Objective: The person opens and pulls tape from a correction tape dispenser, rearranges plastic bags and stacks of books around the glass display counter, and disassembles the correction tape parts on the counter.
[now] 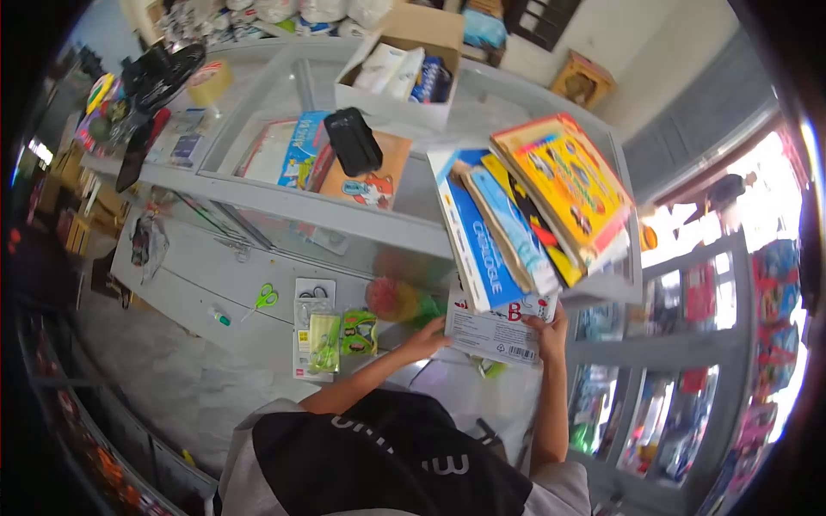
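Observation:
Low in front of me, a flat white item with a barcode [492,333] shows printed text and a red letter B. Whether it is a book or a thin box, I cannot tell. My left hand [426,338] grips its left edge. On the opposite edge, my right hand [548,328] is closed, thumb on the printed face. The item's upper part is hidden under a fanned stack on the glass counter, with a blue catalogue [482,236] and a yellow book [575,182].
An open carton [400,107] and a black case [354,142] sit on the glass counter [413,228]. On the lower shelf are green scissors [266,297], packaged scissors [324,340], a green pack [360,333] and a red-yellow spiky ball [391,297]. Glass cabinets [637,387] stand at right.

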Available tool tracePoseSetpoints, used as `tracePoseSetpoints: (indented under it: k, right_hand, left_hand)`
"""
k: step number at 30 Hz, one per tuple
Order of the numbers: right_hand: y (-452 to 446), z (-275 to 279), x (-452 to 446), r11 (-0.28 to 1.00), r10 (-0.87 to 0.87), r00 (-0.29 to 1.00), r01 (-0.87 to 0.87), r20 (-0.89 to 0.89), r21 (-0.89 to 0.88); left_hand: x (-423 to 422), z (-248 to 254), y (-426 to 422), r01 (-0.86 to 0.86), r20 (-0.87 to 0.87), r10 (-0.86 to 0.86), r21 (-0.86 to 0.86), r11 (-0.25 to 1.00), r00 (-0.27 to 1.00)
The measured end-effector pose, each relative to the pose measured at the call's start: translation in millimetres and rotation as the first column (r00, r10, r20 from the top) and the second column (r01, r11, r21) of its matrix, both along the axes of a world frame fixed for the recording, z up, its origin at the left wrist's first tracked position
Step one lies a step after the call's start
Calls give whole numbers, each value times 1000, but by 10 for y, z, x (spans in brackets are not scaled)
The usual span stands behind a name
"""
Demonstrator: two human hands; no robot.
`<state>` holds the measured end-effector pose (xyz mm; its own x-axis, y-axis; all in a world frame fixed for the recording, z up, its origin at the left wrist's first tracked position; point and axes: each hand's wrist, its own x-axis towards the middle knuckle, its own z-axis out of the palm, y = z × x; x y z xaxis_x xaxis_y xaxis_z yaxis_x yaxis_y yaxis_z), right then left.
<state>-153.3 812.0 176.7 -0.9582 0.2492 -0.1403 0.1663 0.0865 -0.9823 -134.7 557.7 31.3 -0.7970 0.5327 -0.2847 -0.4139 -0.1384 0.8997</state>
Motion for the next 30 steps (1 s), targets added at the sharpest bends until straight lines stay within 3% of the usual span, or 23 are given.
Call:
tracePoseSetpoints:
  k: [1,3,4,9,10,12,15,19,21,25,30]
  right_hand:
    - [30,-58,-187,999,40,999,-40,-9,-1]
    - [119,-300,-574,955,40,956,50,-291,294]
    - [448,-812,-746,840,283,863,-13,-418,542]
    - [274,-1182,-1252,937,142,985,-101,-99,334]
    - [238,-1279,-1277,943,138,989,-117,-46,310]
    - [181,-1479,-1292,952,129,991,-133,35,274]
    - [112,-1684,-1311,963,120,987,-142,107,230]
    - [47,-1873,-1349,974,102,980,-133,169,184]
    - [16,-1904,-1354,978,92,980,-123,178,167]
    - [-70,-1938,-1356,986,74,979,-101,190,135]
    - [-176,-1919,-1249,995,42,984,-56,173,79]
  left_hand:
    - [65,197,-165,12,-123,-10,10,1000,992]
    - [83,516,-522,131,-54,-131,1,991,990]
    - [138,494,-684,64,-93,-66,-29,998,993]
    - [481,580,-1281,-387,-104,373,-301,872,922]
    - [526,591,-1357,-404,-101,393,-302,863,914]
    - [578,604,-1475,-563,-215,522,-391,729,825]
    - [593,597,-1603,-654,-149,667,-436,618,730]
    - [570,522,-1751,-674,-176,695,-491,551,697]
    - [551,466,-1760,-714,-97,779,-483,507,619]
    - [467,332,-1755,-676,-164,721,-530,512,674]
    - [392,519,-1648,-593,-213,595,-571,567,775]
